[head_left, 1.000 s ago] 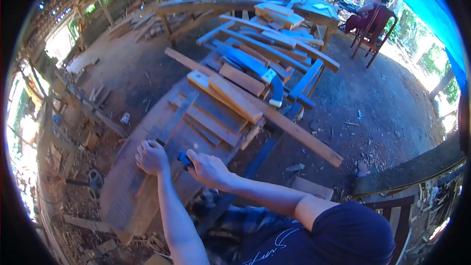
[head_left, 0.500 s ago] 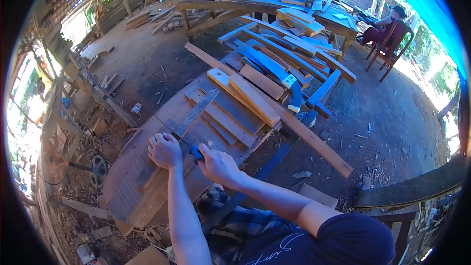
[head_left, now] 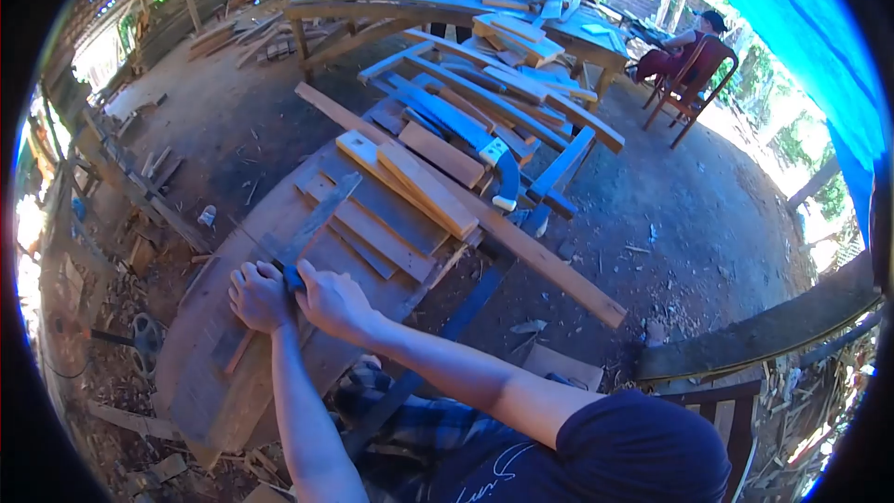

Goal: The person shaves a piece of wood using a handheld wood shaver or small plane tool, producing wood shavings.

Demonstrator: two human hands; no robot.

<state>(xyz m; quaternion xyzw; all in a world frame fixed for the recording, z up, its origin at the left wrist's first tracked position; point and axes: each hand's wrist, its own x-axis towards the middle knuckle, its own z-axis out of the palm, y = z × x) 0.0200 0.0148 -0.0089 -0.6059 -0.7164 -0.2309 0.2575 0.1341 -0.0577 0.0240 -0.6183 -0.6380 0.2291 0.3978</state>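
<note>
My right hand (head_left: 328,298) is closed around the blue handle (head_left: 292,278) of a tool with a long, thin dark blade (head_left: 255,240), which looks like a file. The blade points up and left over the bench. Close beside the handle, my left hand (head_left: 259,296) has its fingers curled down over a narrow wooden board (head_left: 321,218). That board runs diagonally across the workbench (head_left: 200,335), partly hidden under the hand. Flat wood strips (head_left: 372,231) lie just to the right of it.
Two lighter wood blocks (head_left: 424,191) and a handsaw (head_left: 503,172) lie farther along the bench among stacked frames. A long plank (head_left: 559,270) juts out to the right. At a back table (head_left: 372,9) stands one person; another sits on a chair (head_left: 689,84). Scraps litter the floor.
The whole view has shifted left as the head turned. My right hand has pushed the tool's handle up and left, closer to my left hand, which stays on the board.
</note>
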